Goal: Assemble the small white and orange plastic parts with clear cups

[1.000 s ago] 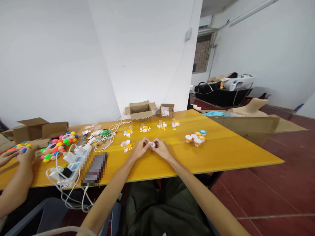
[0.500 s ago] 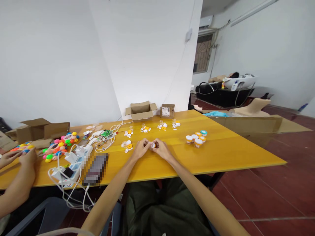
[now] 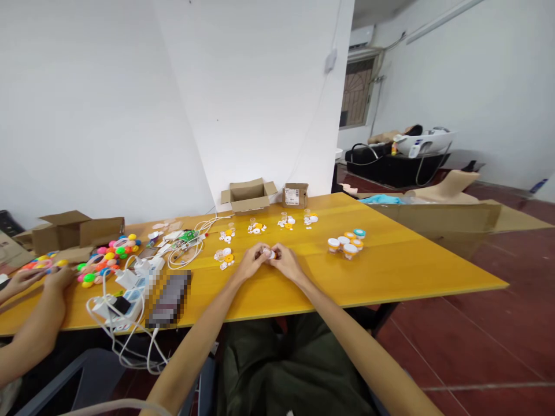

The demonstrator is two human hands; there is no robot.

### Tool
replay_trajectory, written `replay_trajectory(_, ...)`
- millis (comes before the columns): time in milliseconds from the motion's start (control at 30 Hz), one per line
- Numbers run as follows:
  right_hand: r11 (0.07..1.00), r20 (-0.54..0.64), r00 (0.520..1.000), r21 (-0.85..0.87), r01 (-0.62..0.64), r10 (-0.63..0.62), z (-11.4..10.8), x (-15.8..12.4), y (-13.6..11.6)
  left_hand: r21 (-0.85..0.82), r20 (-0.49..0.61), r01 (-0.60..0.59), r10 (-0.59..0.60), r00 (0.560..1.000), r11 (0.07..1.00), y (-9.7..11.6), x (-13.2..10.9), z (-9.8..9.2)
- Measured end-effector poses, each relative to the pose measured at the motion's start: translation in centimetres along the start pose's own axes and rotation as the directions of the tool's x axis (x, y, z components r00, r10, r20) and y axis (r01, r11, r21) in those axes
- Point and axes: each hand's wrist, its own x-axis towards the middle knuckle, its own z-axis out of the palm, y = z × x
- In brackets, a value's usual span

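Observation:
Over the middle of the table, my left hand (image 3: 252, 262) and my right hand (image 3: 287, 263) are closed from either side on a small plastic jar (image 3: 272, 255) with white and orange parts. Fingers cover most of it, so its lid and shape are only partly seen. To the left of my hands lies a pile of loose parts (image 3: 225, 258), with white and orange rings and a clear cup. Similar small piles (image 3: 256, 227) sit in a row farther back. On the right stands a group of lidded jars (image 3: 347, 243) with white, orange and teal lids.
An open cardboard box (image 3: 250, 197) and a smaller box (image 3: 295, 196) stand against the wall. To my left are a phone (image 3: 170, 297), a power strip (image 3: 141, 283) with cables, and strings of colourful balls (image 3: 97, 266). A co-worker's hands (image 3: 56, 280) are at the far left.
My hands keep hold of the jar, and it has turned slightly between my fingers. At the far left, the co-worker's hands have shifted a little to the right.

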Motion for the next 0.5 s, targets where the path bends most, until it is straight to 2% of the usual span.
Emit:
replay_trajectory(100,0.999,-0.003,1.0,-0.034,-0.014,0.014,0.0,0.0,-0.1,-0.043,-0.022,0.013,-0.014,1.0,0.999,-0.6,0.2,0.0)
replay_trajectory(233,0.997,-0.019,1.0,-0.078,-0.026,0.025,0.0,0.0,-0.5,-0.019,-0.088,0.081,-0.082,0.993,0.997,-0.5,0.5,0.3)
replay_trajectory(500,0.993,-0.061,0.998,-0.121,-0.017,0.009,-0.1,-0.1,-0.6,0.222,-0.21,0.182,-0.135,0.968,0.958,0.7,1.1,0.9)
